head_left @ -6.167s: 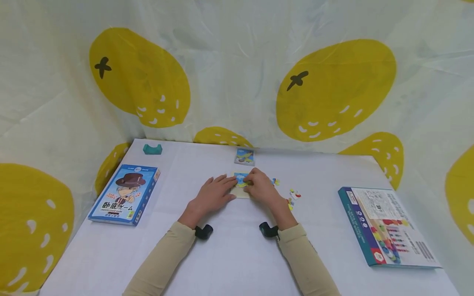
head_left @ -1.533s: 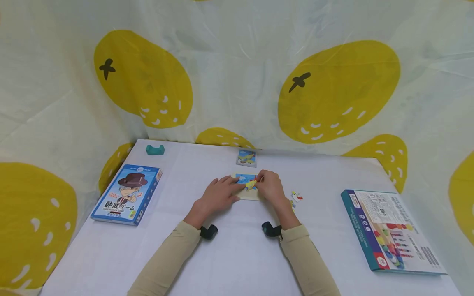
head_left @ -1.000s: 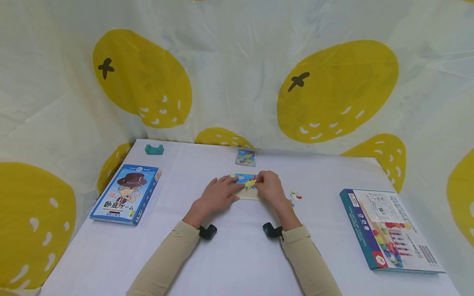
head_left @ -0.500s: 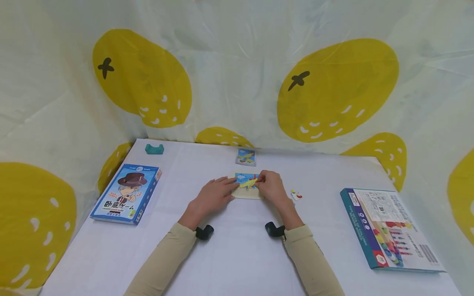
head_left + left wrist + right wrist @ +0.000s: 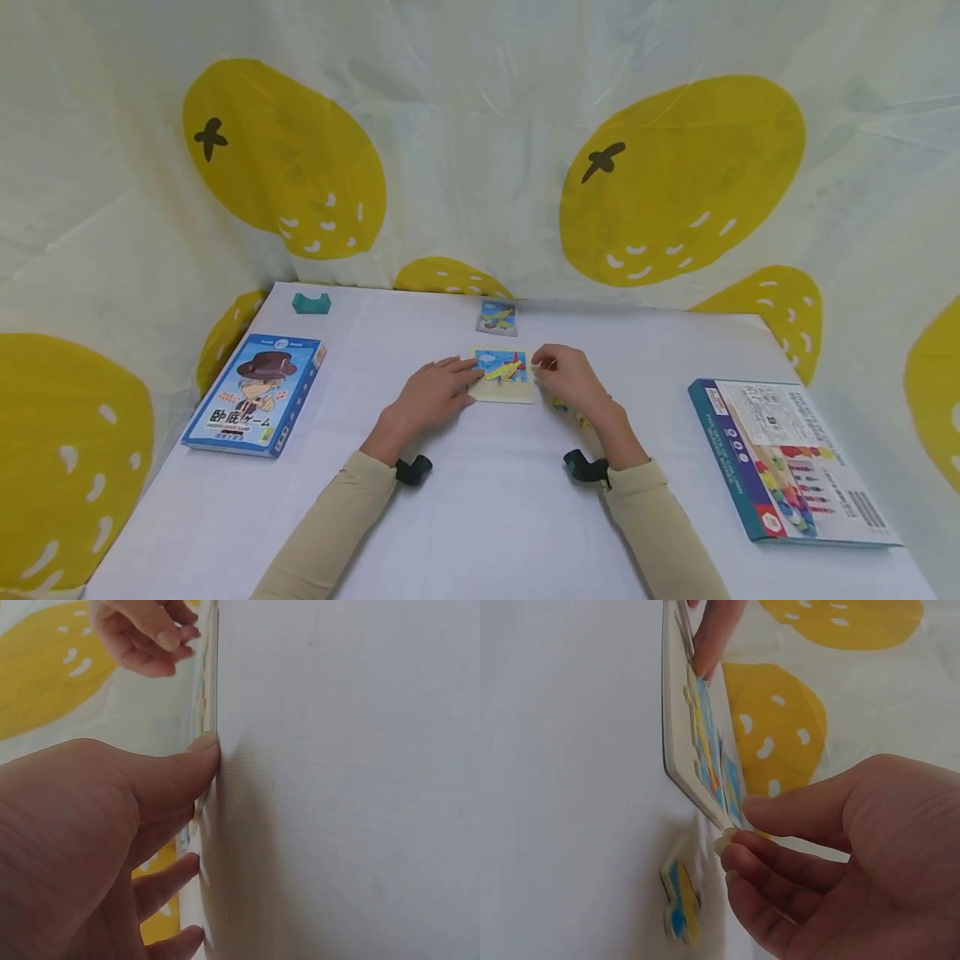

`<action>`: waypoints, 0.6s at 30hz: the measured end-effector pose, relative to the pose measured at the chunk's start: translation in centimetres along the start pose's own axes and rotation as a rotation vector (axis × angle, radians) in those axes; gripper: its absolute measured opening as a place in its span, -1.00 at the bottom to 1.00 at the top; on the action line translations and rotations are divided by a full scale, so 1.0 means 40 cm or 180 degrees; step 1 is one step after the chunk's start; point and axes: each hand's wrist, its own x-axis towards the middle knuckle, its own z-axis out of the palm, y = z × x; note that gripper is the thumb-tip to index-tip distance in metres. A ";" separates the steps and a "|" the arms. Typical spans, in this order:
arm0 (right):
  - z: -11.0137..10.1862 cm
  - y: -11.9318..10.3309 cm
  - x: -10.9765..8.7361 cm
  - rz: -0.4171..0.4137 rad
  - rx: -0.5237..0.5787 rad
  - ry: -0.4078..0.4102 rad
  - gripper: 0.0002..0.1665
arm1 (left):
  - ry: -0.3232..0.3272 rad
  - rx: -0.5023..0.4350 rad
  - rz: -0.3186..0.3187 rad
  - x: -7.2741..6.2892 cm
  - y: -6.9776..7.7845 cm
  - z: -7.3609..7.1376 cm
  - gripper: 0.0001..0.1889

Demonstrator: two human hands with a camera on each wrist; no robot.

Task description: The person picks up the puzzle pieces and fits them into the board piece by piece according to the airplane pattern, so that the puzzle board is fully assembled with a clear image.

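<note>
A small jigsaw puzzle board with a cream frame lies at mid-table, its blue picture showing a yellow plane with a red tail. My left hand rests at its left side, fingers extended over the picture. In the left wrist view, the left thumb touches the board's edge. My right hand is just right of the board, fingers loosely bent, and I see nothing held in them. Loose puzzle pieces lie under the right wrist; one blue-and-yellow piece shows in the right wrist view.
Behind the board lies a card with a similar plane picture. A blue game box is at the left, a teal U-shaped block at the back left. Another box lies at the right. A lemon-patterned curtain rises behind the table.
The red tail area at the picture's right side is now filled in. My right hand has come away from the board to the right; my left hand has stayed on it.
</note>
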 end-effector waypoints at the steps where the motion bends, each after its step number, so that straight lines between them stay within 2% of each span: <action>1: -0.006 0.005 -0.004 -0.0006 -0.0027 -0.0013 -0.76 | 0.0014 0.0002 0.0008 0.000 0.000 0.000 -0.46; 6: -0.037 0.033 -0.024 -0.0016 -0.0069 -0.0031 -0.73 | 0.0045 0.0023 0.0019 -0.001 -0.001 -0.001 -0.45; 10: -0.071 0.062 -0.040 0.0095 -0.0106 -0.0130 -0.69 | 0.0041 0.0021 0.0015 -0.002 -0.002 0.000 -0.44; 18: -0.124 0.120 -0.061 0.0189 -0.0606 -0.0379 -0.62 | 0.0075 -0.0012 0.0018 0.000 -0.006 0.006 -0.44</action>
